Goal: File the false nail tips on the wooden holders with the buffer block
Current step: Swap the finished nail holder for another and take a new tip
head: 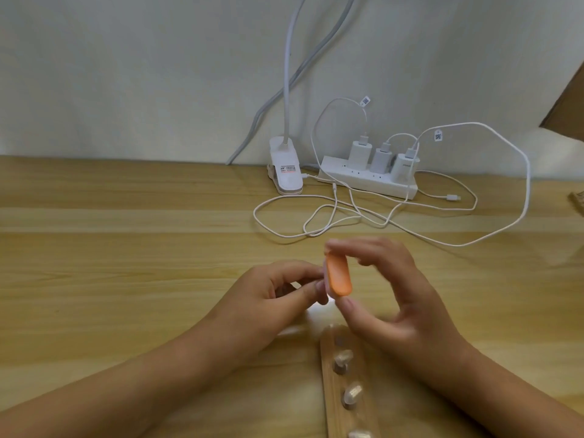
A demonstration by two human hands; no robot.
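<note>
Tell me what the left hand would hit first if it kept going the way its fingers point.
Probably the orange buffer block held by the right hand; the left hand fingertips point right and already sit beside it, though depth is unclear.

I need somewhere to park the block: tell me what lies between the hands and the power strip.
Head view: loose white cables loop across the table between the power strip and both hands; otherwise bare wood.

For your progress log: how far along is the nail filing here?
Done: cannot tell; no tip looks visibly finished. In hand: the right hand holds the orange buffer block against something small pinched in the left hand. Left: three nail tips stand untouched on the wooden holder strip.
</note>
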